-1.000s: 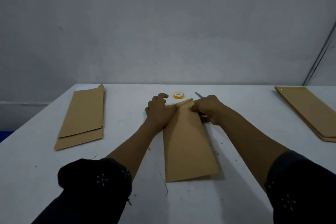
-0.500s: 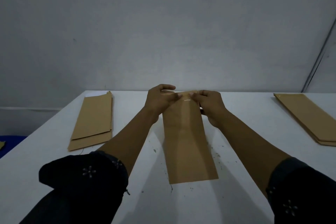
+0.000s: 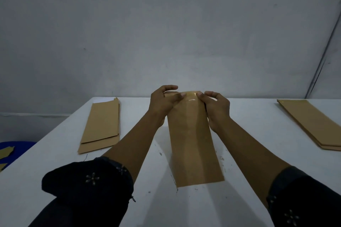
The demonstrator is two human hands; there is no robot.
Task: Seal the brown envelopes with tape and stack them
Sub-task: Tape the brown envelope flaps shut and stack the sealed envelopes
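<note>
White table (image 3: 258, 134) against a grey wall (image 3: 166, 24), head view. At table centre, one brown envelope (image 3: 193, 149) is lifted at its far end, near end resting on the surface. My left hand (image 3: 164, 103) pinches that far end from the left; my right hand (image 3: 215, 107) pinches it from the right, over glossy tape (image 3: 191, 96). Left of this envelope lies a left stack (image 3: 99, 127); right of it, a right stack (image 3: 311, 123).
</note>
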